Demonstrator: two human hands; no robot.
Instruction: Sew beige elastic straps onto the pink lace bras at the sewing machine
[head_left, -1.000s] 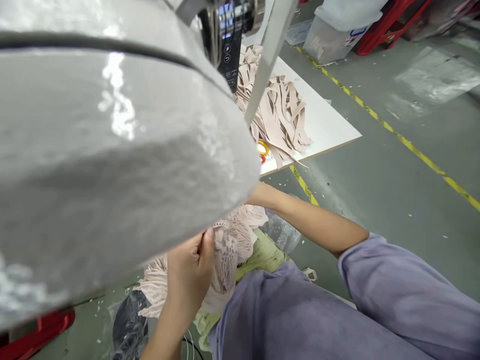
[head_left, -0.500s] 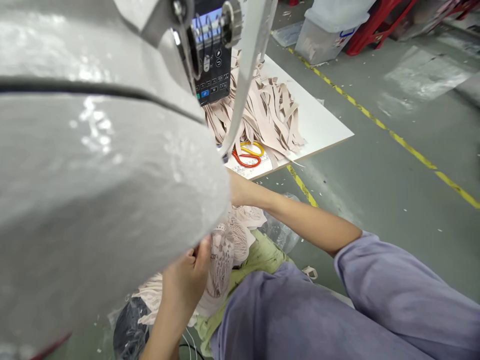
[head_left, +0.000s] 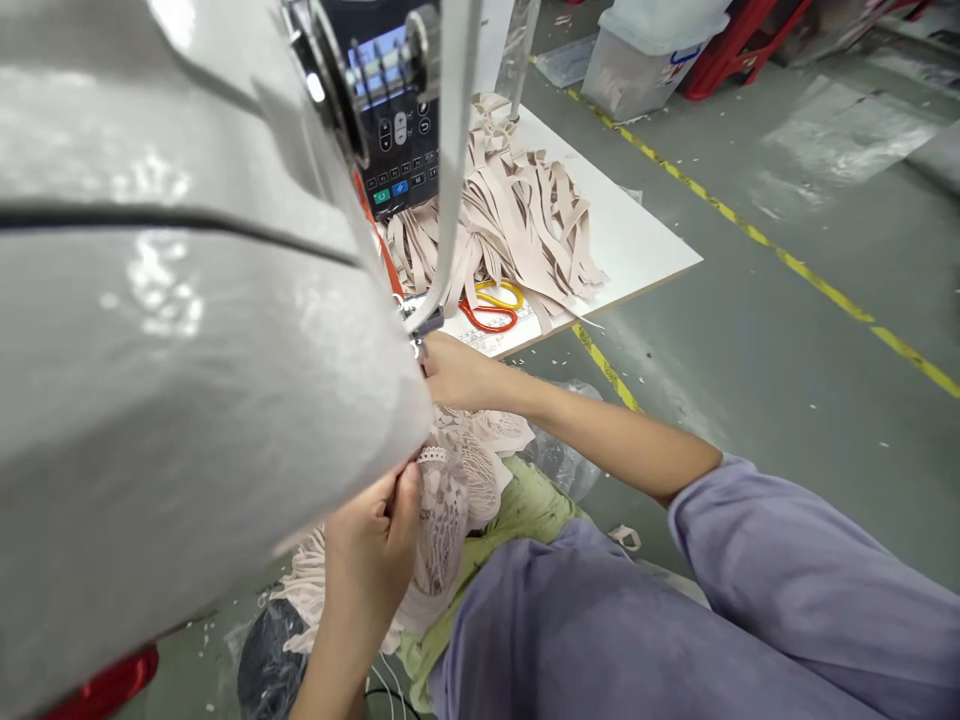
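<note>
My left hand (head_left: 375,545) is closed, pinching pale pink lace fabric (head_left: 457,490) just below the grey sewing machine body (head_left: 172,330). My right hand (head_left: 457,372) reaches under the machine head near the needle area; its fingers are mostly hidden behind the machine. The lace hangs down over my lap between the two hands. A pale elastic band (head_left: 454,150) runs down from above to the presser foot (head_left: 420,325).
A heap of beige elastic strips (head_left: 517,215) lies on the white table (head_left: 645,250), with orange and yellow scissors (head_left: 491,310) beside it. The machine's control panel (head_left: 397,150) faces me. Plastic bins (head_left: 645,50) stand on the grey floor past a yellow line (head_left: 795,265).
The view has shifted, uncovering more of the table, the scissors and the control panel. My right hand now shows at the needle area. My left hand keeps its pinch on the lace.
</note>
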